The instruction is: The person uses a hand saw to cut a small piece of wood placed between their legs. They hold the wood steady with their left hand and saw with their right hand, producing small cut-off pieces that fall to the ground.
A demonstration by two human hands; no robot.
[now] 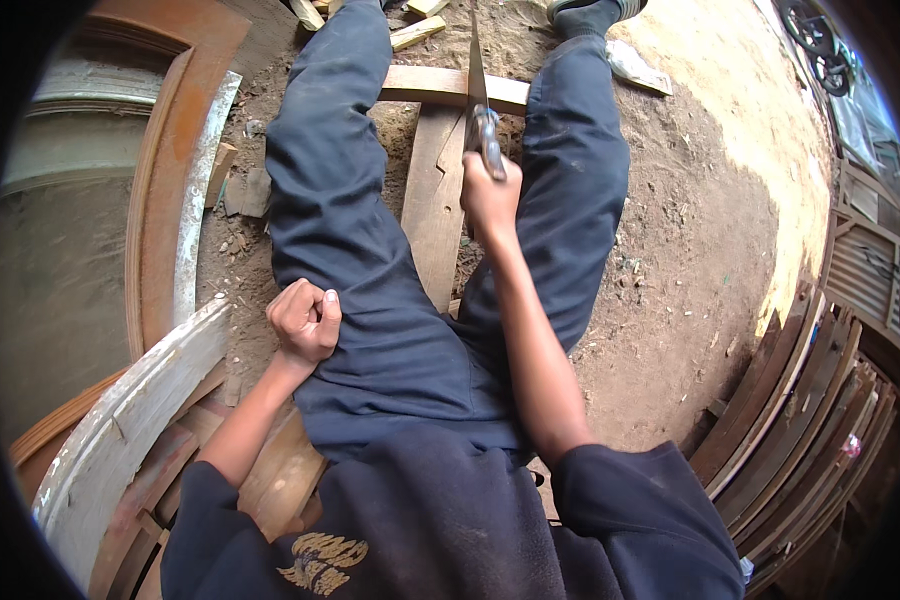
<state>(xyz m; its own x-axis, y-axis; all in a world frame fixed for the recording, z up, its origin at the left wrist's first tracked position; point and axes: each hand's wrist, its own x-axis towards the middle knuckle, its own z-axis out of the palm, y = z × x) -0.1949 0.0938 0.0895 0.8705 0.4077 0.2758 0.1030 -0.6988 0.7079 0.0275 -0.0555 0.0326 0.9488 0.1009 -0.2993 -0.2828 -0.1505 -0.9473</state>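
My right hand [491,198] is closed around the handle of a handsaw [478,75], with the arm stretched forward between my legs. The saw's blade points away from me and crosses a wooden beam [420,83] that lies crosswise between my lower legs. Beneath that beam, a longer plank [435,205] runs back toward my lap. My left hand [306,318] makes a fist against my left thigh, and nothing shows sticking out of it.
Brown wooden frames [155,200] lean at the left, beside a white-painted curved-looking board [135,420]. Wood offcuts [417,33] lie on the dirt by my left foot. Stacked timber [790,420] stands at the right. A motorcycle wheel [808,27] shows at the far right.
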